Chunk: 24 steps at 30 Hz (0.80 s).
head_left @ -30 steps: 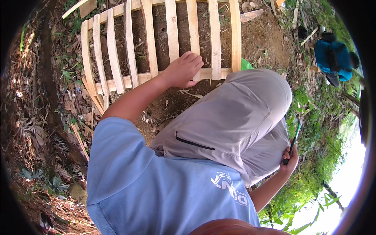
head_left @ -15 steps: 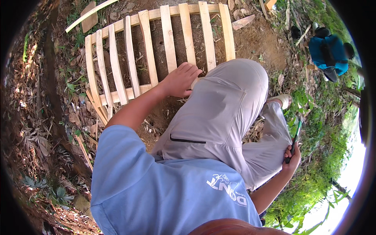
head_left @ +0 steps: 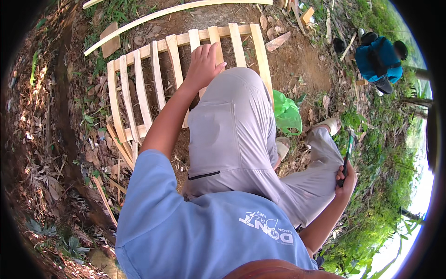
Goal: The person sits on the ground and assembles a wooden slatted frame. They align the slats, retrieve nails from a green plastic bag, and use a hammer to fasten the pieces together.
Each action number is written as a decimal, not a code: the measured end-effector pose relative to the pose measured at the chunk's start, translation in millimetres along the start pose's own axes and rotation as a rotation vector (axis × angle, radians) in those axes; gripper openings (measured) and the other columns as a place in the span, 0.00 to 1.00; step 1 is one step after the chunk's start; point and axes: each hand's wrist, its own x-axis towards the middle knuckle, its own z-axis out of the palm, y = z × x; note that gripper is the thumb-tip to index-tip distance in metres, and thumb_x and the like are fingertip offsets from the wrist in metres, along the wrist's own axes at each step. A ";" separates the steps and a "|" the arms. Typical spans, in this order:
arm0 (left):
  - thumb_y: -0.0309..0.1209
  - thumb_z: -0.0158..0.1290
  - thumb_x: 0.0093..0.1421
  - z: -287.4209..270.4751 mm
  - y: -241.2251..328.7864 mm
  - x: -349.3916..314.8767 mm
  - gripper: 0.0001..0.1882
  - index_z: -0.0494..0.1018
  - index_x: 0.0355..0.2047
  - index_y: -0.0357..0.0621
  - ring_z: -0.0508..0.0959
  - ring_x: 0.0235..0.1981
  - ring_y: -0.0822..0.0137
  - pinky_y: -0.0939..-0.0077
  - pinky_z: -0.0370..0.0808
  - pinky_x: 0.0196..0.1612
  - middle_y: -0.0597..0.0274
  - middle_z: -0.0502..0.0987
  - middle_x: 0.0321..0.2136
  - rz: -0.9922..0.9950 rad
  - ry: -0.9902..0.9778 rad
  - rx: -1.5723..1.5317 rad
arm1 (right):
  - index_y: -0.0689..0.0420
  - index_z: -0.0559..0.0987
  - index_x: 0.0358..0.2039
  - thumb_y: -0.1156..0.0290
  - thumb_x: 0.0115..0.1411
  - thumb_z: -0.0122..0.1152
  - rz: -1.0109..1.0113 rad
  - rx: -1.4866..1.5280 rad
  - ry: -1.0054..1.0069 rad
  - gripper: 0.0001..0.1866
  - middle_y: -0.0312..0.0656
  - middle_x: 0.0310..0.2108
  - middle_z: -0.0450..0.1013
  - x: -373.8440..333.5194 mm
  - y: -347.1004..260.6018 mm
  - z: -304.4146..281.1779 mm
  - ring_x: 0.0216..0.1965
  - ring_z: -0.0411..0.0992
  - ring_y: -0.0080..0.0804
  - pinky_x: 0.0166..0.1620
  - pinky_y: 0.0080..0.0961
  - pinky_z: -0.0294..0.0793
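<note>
A slatted frame of pale wood [head_left: 143, 95] lies on the ground in front of me, its several slats crossing two long rails. My left hand [head_left: 202, 66] rests over the middle slats beside my raised knee, with its fingers stretched toward the far rail [head_left: 203, 35] and its thumb apart. Part of the near rail is hidden behind my leg. Out to the right, my right hand [head_left: 347, 180] is closed around the black grip of a hammer [head_left: 349, 149], which has a green shaft and points away from me.
Beyond the frame lies a long wooden strip [head_left: 176, 9]. A green plastic bag [head_left: 287, 114] sits right of my knee. Loose wood pieces [head_left: 123, 144] lie at the frame's left corner. At the far right is another person [head_left: 378, 58] in blue. Leaves and plants cover the ground around.
My left hand has moved from the near part of the slats toward the far rail. My knee has shifted left, and the green bag has come into view. The right hand keeps the hammer.
</note>
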 end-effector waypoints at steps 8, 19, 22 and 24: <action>0.59 0.60 0.64 45.9 -36.5 6.6 0.47 0.65 0.70 0.34 0.70 0.57 0.54 0.58 0.65 0.65 0.54 0.72 0.54 0.145 -0.151 0.139 | 0.63 0.79 0.56 0.63 0.77 0.59 0.005 0.018 -0.035 0.17 0.37 0.28 0.73 2.6 -6.6 18.5 0.19 0.60 0.15 0.22 0.15 0.62; 0.62 0.62 0.61 57.6 -40.5 7.3 0.47 0.66 0.69 0.39 0.70 0.58 0.53 0.55 0.66 0.67 0.53 0.72 0.54 0.099 -0.136 -0.001 | 0.60 0.81 0.50 0.64 0.75 0.61 0.003 -0.115 0.024 0.12 0.37 0.27 0.74 3.1 -18.2 66.8 0.17 0.61 0.15 0.20 0.17 0.64; 0.60 0.62 0.63 54.2 -38.5 9.3 0.45 0.66 0.69 0.39 0.71 0.57 0.53 0.55 0.67 0.66 0.53 0.72 0.53 0.054 -0.181 -0.082 | 0.60 0.80 0.49 0.64 0.75 0.61 -0.006 -0.135 0.043 0.12 0.37 0.27 0.74 2.3 -18.8 73.2 0.17 0.62 0.15 0.20 0.18 0.64; 0.52 0.60 0.68 48.2 -37.3 13.9 0.38 0.67 0.69 0.39 0.71 0.56 0.53 0.57 0.67 0.66 0.53 0.72 0.52 0.057 -0.186 -0.132 | 0.59 0.79 0.48 0.65 0.76 0.61 -0.004 -0.127 0.028 0.11 0.36 0.27 0.74 3.2 -18.3 74.0 0.17 0.62 0.15 0.20 0.18 0.64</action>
